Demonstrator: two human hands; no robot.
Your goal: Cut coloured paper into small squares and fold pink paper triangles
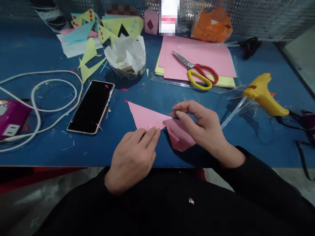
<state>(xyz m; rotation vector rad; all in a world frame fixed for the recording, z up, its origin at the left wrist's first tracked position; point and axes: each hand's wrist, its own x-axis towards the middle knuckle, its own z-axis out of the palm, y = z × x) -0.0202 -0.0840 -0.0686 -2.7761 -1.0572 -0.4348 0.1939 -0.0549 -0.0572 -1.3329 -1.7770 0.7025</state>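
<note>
A folded piece of pink paper (pixel 147 114) lies near the table's front edge, its pointed corner toward the left. The fingers of my left hand (pixel 135 154) lie flat and close together on its lower edge, pressing it to the table. My right hand (pixel 204 127) is at the paper's right part, thumb and forefinger drawn together at the upper edge. That right part is folded over and stands a little off the table, partly hidden behind my right hand.
Around the paper are a phone (pixel 92 106), a white cable (pixel 36 108), scissors (pixel 197 70) on pink sheets (pixel 169 65), a yellow glue gun (pixel 265 95), a paper-lined plastic bowl (pixel 126 55), yellow paper cut-outs (pixel 91 59), an orange bag (pixel 211 28) and a purple box (pixel 14 114).
</note>
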